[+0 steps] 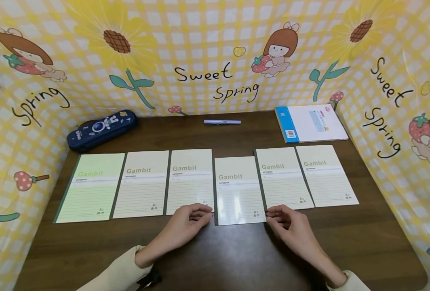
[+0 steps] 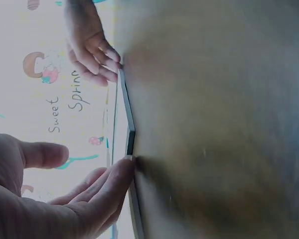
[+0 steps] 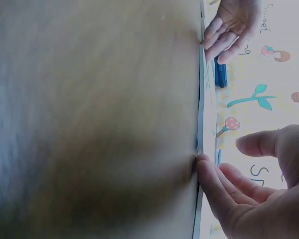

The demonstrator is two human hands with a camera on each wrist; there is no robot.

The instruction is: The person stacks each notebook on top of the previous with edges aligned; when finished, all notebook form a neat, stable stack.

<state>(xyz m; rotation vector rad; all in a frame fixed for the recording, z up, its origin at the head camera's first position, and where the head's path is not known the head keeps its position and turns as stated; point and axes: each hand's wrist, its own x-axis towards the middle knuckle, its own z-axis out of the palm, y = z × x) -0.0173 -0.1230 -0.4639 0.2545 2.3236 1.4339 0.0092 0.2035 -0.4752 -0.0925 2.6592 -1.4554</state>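
Observation:
Several Gambit notebooks lie side by side in a row in the head view. One pale notebook (image 1: 239,202) sits nearer the person than its neighbours, its cover glossy with reflected light. My left hand (image 1: 186,227) is at its lower left corner, fingertips over the lower edge of the cream notebook (image 1: 190,186) beside it. At the lower right corner is my right hand (image 1: 296,229), fingertips at the notebook's side. Both wrist views show thumbs apart from relaxed fingers, with fingertips (image 2: 123,167) and fingertips (image 3: 203,162) low at the notebook edges. Neither hand grips anything.
A green notebook (image 1: 89,190) ends the row at left, a cream one (image 1: 327,176) at right. Behind lie a navy pencil case (image 1: 102,130), a lilac pen (image 1: 222,121) and a blue-and-white book (image 1: 313,123). Patterned yellow cloth (image 1: 193,40) surrounds the dark table (image 1: 215,258).

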